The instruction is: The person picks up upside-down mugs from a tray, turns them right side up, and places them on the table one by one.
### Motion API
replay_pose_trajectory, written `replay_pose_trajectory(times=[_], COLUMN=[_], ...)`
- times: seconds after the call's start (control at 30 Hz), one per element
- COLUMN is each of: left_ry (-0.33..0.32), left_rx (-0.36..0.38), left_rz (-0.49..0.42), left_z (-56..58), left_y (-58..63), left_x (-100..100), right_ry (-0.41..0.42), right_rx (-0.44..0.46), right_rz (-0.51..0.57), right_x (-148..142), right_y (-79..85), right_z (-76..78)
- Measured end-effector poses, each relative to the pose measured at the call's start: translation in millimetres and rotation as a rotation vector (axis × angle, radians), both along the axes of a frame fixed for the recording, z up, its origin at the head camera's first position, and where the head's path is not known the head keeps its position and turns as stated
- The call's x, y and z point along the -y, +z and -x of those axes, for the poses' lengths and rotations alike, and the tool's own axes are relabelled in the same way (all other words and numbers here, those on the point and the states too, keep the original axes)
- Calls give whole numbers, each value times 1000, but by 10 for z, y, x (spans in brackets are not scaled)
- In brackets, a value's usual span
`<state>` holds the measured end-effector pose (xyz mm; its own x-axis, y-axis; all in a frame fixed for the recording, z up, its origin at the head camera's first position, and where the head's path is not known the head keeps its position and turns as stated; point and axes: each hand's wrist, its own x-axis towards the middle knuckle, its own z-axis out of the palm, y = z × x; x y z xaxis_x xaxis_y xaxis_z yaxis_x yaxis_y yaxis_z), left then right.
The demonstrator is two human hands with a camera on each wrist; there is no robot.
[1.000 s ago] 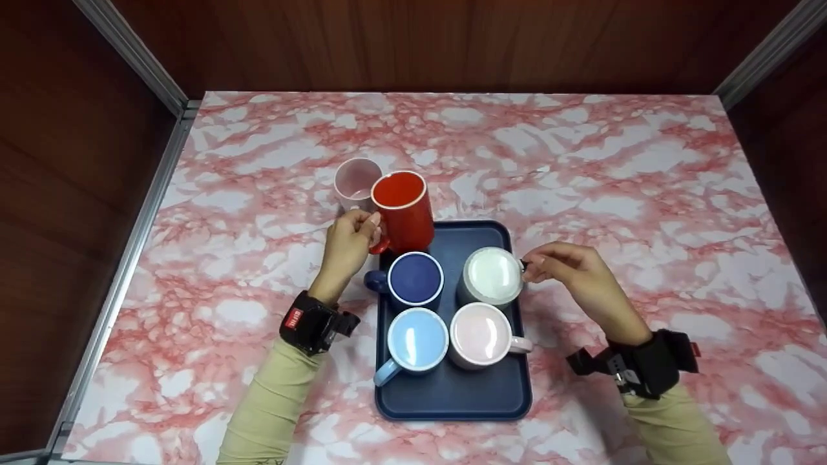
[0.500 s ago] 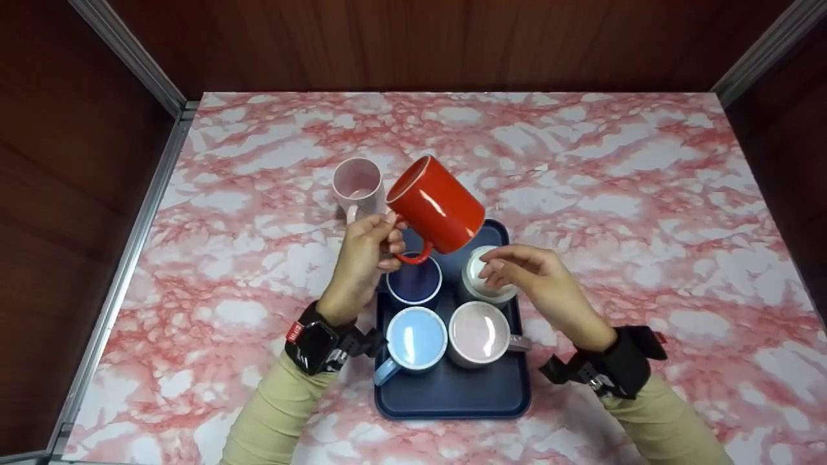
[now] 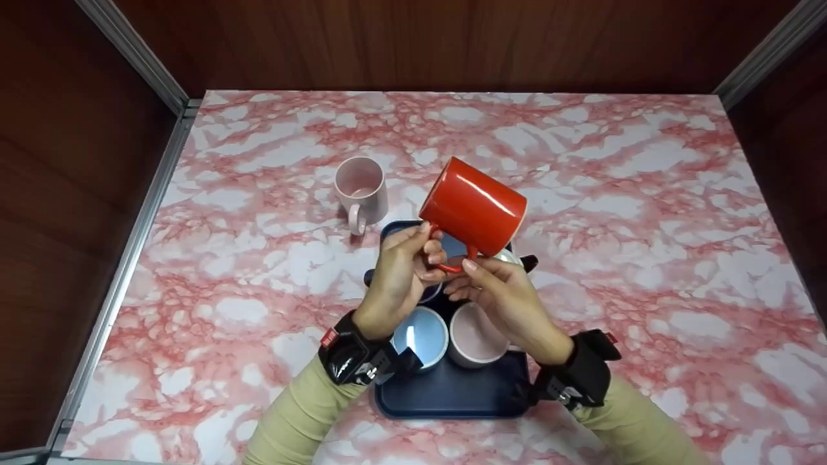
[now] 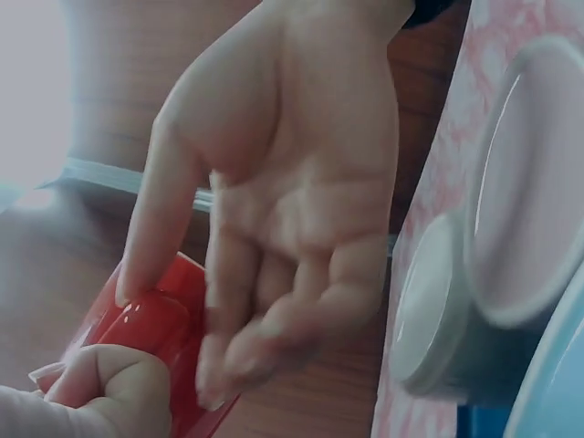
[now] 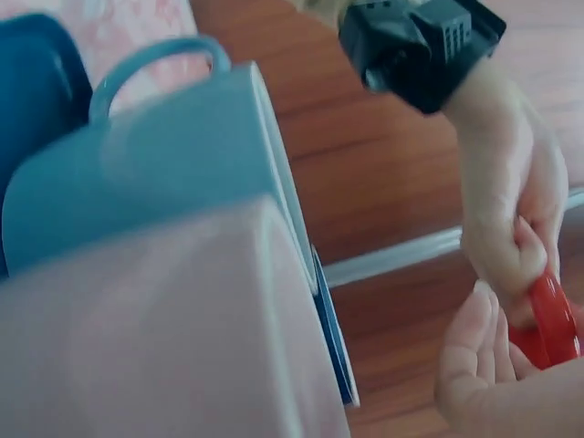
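Observation:
My left hand (image 3: pixel 400 271) grips the handle of a red mug (image 3: pixel 478 206), held tilted on its side above the far part of the dark blue tray (image 3: pixel 452 394). Its mouth faces left and its base right. My right hand (image 3: pixel 510 303) is at the lower end of the handle, thumb tip right at it; in the left wrist view its fingers spread loosely, bent beside the mug. Under the hands, a light blue mug (image 3: pixel 423 336) and a pale pink mug (image 3: pixel 475 339) stand on the tray. A navy mug and a white mug (image 3: pixel 510 257) are mostly hidden.
Another pale pink mug (image 3: pixel 362 187) stands upright on the marbled red-and-white table (image 3: pixel 620 168), beyond the tray's far left corner, handle toward me. Dark wood panels (image 3: pixel 452 45) enclose the table at the back and sides.
My left hand has lifted the red mug, tipped it onto its side and carried it right. My right hand has left the white mug and come in to the red mug's handle.

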<state>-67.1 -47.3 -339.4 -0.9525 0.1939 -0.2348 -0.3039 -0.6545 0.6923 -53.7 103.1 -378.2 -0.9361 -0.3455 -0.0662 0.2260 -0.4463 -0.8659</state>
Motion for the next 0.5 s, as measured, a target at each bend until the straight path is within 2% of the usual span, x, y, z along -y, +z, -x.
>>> replay_pose_trajectory(times=[0.27, 0.4, 0.5], left_ry=[-21, -31, -33], left_rx=[-48, -47, -80], left_rz=[18, 106, 196], left_z=[-14, -18, -15], left_y=[-117, -138, -145], left_x=[-98, -91, -74], right_ry=[-199, -248, -249], right_rx=[-33, -63, -85], right_rz=[-15, -11, -2], right_x=[40, 4, -32], right_y=[-31, -29, -33], right_z=[-55, -54, -35])
